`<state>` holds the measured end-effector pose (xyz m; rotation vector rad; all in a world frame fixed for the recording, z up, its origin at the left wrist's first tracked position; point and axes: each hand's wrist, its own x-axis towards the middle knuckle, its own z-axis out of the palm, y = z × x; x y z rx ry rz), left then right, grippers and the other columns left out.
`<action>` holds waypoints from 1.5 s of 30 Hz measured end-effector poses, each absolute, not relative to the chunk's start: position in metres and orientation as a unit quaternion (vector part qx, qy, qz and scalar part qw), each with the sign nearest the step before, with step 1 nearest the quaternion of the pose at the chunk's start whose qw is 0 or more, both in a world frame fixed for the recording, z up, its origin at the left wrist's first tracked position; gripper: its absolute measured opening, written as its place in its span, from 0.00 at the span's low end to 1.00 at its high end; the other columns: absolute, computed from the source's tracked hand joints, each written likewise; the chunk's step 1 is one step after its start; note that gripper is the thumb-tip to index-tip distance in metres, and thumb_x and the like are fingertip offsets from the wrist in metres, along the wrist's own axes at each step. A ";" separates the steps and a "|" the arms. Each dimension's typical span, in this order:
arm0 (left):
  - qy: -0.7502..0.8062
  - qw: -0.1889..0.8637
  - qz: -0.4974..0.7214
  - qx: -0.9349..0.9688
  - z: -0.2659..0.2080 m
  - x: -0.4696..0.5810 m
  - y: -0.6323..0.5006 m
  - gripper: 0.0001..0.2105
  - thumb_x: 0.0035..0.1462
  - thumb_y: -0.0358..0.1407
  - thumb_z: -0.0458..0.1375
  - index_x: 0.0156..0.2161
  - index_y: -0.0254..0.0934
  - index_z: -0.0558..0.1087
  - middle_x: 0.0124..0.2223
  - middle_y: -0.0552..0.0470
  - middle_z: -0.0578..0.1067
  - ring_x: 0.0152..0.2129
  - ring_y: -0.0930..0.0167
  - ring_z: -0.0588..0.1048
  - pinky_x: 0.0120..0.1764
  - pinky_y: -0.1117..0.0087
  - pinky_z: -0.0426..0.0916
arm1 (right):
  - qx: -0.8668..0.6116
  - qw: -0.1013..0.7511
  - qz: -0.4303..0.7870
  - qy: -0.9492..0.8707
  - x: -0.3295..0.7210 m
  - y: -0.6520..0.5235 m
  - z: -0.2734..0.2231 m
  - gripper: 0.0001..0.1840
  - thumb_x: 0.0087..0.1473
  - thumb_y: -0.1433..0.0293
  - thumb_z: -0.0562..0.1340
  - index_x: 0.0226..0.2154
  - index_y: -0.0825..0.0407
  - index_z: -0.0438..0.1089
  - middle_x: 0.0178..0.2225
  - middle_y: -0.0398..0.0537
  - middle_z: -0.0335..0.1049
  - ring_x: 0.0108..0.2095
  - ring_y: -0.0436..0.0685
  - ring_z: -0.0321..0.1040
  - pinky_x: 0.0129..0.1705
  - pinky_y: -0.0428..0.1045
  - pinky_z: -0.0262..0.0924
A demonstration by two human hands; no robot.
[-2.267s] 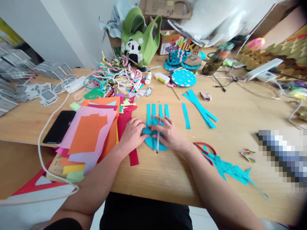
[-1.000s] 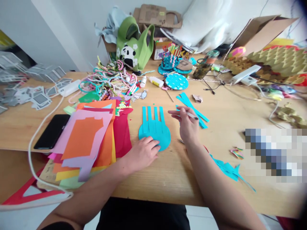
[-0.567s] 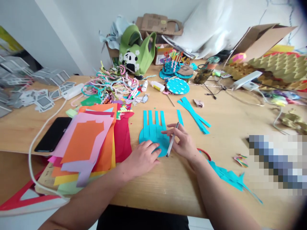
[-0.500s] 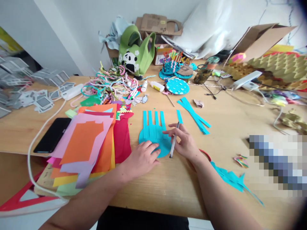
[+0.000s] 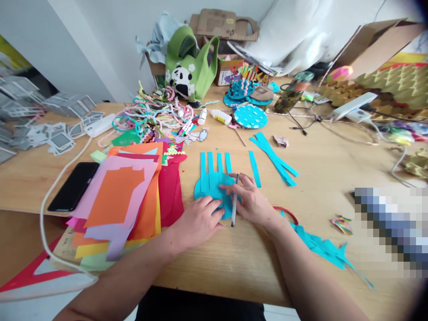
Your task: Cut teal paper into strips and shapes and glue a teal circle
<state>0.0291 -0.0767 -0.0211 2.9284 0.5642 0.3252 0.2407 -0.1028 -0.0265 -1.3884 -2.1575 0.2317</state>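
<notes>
A turquoise paper disc [image 5: 209, 189] lies flat on the wooden table [image 5: 234, 254], with several turquoise strips [image 5: 214, 162] running up from it. My left hand [image 5: 197, 220] presses down on the disc's lower edge, fingers spread. My right hand [image 5: 252, 203] rests on the disc's right side and holds a grey pen [image 5: 234, 205] between its fingers, tip pointing toward me. A loose turquoise strip [image 5: 254, 168] lies just right of the disc.
A stack of coloured paper sheets [image 5: 123, 191] and a black phone [image 5: 73, 185] lie left. More turquoise strips [image 5: 276, 158], red-handled scissors [image 5: 287, 213] and turquoise offcuts [image 5: 321, 245] lie right. Pipe cleaners [image 5: 150, 118], a glue bottle [image 5: 222, 117] and a green panda bag [image 5: 190, 71] sit behind.
My right hand, out by the loose strips a second ago, came back with the pen and settled on the disc's right side. My left hand stayed on the disc.
</notes>
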 end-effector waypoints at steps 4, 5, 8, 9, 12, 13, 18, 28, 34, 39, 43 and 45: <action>0.187 0.076 0.101 0.974 -0.020 0.029 -0.076 0.16 0.55 0.41 0.60 0.46 0.35 0.71 0.48 0.47 0.72 0.44 0.62 0.68 0.46 0.60 0.67 | -0.520 0.277 0.086 -0.803 0.240 -0.103 -0.026 0.17 0.52 0.77 0.58 0.45 0.49 0.69 0.40 0.52 0.70 0.57 0.66 0.56 0.56 0.64 0.52; 0.187 0.077 0.101 0.974 -0.019 0.029 -0.076 0.16 0.55 0.41 0.60 0.46 0.35 0.71 0.48 0.47 0.72 0.44 0.62 0.67 0.46 0.60 0.67 | -0.521 0.277 0.086 -0.803 0.240 -0.103 -0.027 0.17 0.52 0.77 0.58 0.45 0.49 0.69 0.39 0.52 0.70 0.57 0.65 0.57 0.56 0.64 0.52; 0.187 0.077 0.101 0.974 -0.019 0.029 -0.076 0.16 0.54 0.41 0.61 0.46 0.35 0.72 0.48 0.47 0.72 0.44 0.62 0.68 0.45 0.60 0.67 | -0.521 0.277 0.086 -0.802 0.240 -0.103 -0.027 0.18 0.53 0.77 0.57 0.46 0.48 0.68 0.39 0.52 0.70 0.57 0.65 0.57 0.56 0.65 0.52; 0.188 0.077 0.100 0.974 -0.019 0.029 -0.076 0.16 0.54 0.41 0.61 0.46 0.35 0.72 0.48 0.47 0.72 0.44 0.62 0.68 0.45 0.60 0.68 | -0.521 0.279 0.086 -0.802 0.240 -0.103 -0.027 0.17 0.53 0.76 0.57 0.46 0.48 0.68 0.39 0.52 0.71 0.57 0.65 0.57 0.56 0.65 0.52; 0.187 0.079 0.100 0.974 -0.020 0.029 -0.076 0.16 0.55 0.41 0.61 0.46 0.35 0.72 0.49 0.47 0.72 0.44 0.62 0.68 0.45 0.60 0.68 | -0.519 0.303 0.095 -0.794 0.241 -0.104 -0.026 0.15 0.53 0.76 0.57 0.43 0.48 0.68 0.41 0.52 0.72 0.58 0.65 0.57 0.56 0.64 0.53; 0.185 0.079 0.100 0.974 -0.020 0.029 -0.076 0.16 0.55 0.41 0.60 0.47 0.35 0.72 0.49 0.47 0.72 0.44 0.62 0.68 0.45 0.60 0.68 | -0.522 0.321 0.099 -0.784 0.242 -0.104 -0.025 0.14 0.53 0.76 0.57 0.42 0.48 0.68 0.42 0.51 0.72 0.58 0.65 0.57 0.55 0.64 0.54; 0.182 0.082 0.102 0.975 -0.020 0.028 -0.076 0.17 0.55 0.41 0.60 0.47 0.34 0.71 0.51 0.46 0.72 0.45 0.62 0.68 0.46 0.60 0.67 | -0.557 0.413 0.093 -0.714 0.254 -0.103 -0.023 0.11 0.53 0.79 0.56 0.35 0.47 0.66 0.39 0.48 0.76 0.53 0.63 0.62 0.51 0.63 0.60; 0.187 0.089 0.099 0.973 -0.018 0.029 -0.076 0.17 0.55 0.40 0.61 0.48 0.35 0.72 0.51 0.46 0.72 0.46 0.62 0.68 0.45 0.60 0.67 | -0.550 0.362 0.091 -0.747 0.259 -0.104 -0.025 0.08 0.52 0.77 0.58 0.31 0.49 0.70 0.35 0.51 0.71 0.49 0.64 0.66 0.47 0.61 0.61; 0.184 0.086 0.099 0.974 -0.018 0.029 -0.076 0.16 0.55 0.40 0.61 0.47 0.35 0.72 0.51 0.46 0.72 0.45 0.62 0.68 0.45 0.60 0.67 | -0.551 0.345 0.096 -0.754 0.259 -0.104 -0.025 0.08 0.53 0.76 0.57 0.30 0.49 0.71 0.34 0.51 0.69 0.49 0.64 0.66 0.48 0.61 0.60; 0.185 0.083 0.096 0.974 -0.019 0.029 -0.076 0.17 0.55 0.41 0.60 0.48 0.35 0.71 0.52 0.46 0.72 0.45 0.62 0.68 0.45 0.59 0.67 | -0.551 0.339 0.089 -0.757 0.260 -0.103 -0.027 0.08 0.53 0.76 0.57 0.31 0.49 0.71 0.33 0.50 0.68 0.49 0.63 0.66 0.49 0.60 0.60; 0.186 0.084 0.094 0.974 -0.019 0.029 -0.076 0.17 0.55 0.40 0.60 0.48 0.35 0.71 0.51 0.46 0.72 0.45 0.62 0.67 0.45 0.60 0.67 | -0.548 0.342 0.088 -0.758 0.260 -0.103 -0.026 0.08 0.53 0.76 0.57 0.31 0.49 0.71 0.34 0.50 0.68 0.49 0.63 0.66 0.49 0.60 0.60; 0.186 0.085 0.094 0.974 -0.018 0.029 -0.076 0.17 0.55 0.40 0.60 0.48 0.35 0.71 0.51 0.46 0.72 0.45 0.62 0.67 0.46 0.60 0.67 | -0.546 0.350 0.087 -0.756 0.259 -0.103 -0.025 0.09 0.53 0.76 0.57 0.31 0.49 0.71 0.35 0.50 0.70 0.49 0.64 0.66 0.49 0.61 0.60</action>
